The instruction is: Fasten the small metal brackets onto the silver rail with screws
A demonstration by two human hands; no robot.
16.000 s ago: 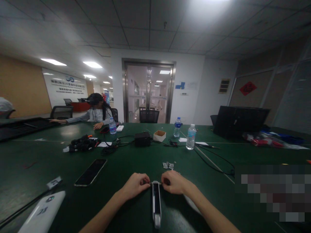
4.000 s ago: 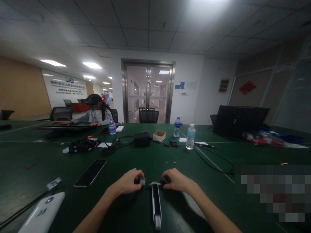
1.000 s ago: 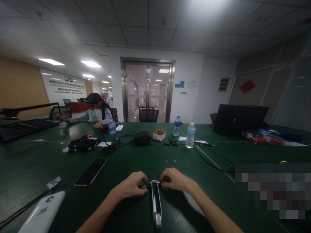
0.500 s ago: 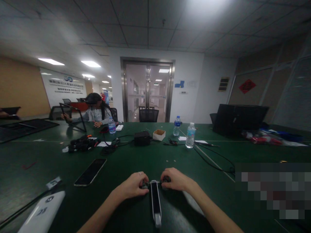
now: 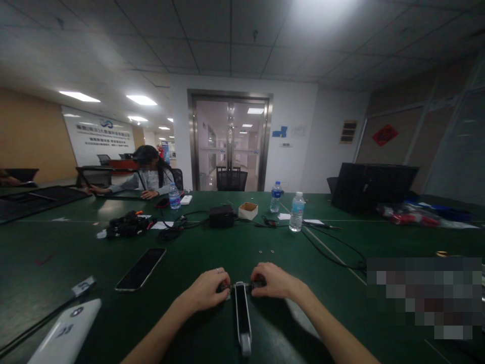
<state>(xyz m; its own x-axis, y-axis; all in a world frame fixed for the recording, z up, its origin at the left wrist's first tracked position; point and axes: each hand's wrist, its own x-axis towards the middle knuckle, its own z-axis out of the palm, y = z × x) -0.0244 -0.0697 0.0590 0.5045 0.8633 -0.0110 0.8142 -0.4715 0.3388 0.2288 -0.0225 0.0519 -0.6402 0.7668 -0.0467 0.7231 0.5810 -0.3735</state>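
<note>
One broad green table (image 5: pixel 204 247), spread beneath everything. Beyond its left part, a seated person (image 5: pixel 151 177) with hands at a thin black frame (image 5: pixel 141 180). At the far right, a bulky black object (image 5: pixel 375 187). In the middle foreground, the left hand (image 5: pixel 209 290) and right hand (image 5: pixel 273 281), both narrow: left with fingers closed on a small grey-edged part (image 5: pixel 227 295), right on a small dark part (image 5: pixel 258 280), each mostly hidden. Farther back, three upright water bottles (image 5: pixel 297 215). Between the hands, flat on the table, a narrow black piece with a white rim (image 5: pixel 242 313), lengthwise toward the camera. To its left, well apart, a phone (image 5: pixel 142 269). Behind, an open little box (image 5: pixel 246 214). Smallest, just beyond the hands, two tiny rings (image 5: pixel 260 252), apart.
</note>
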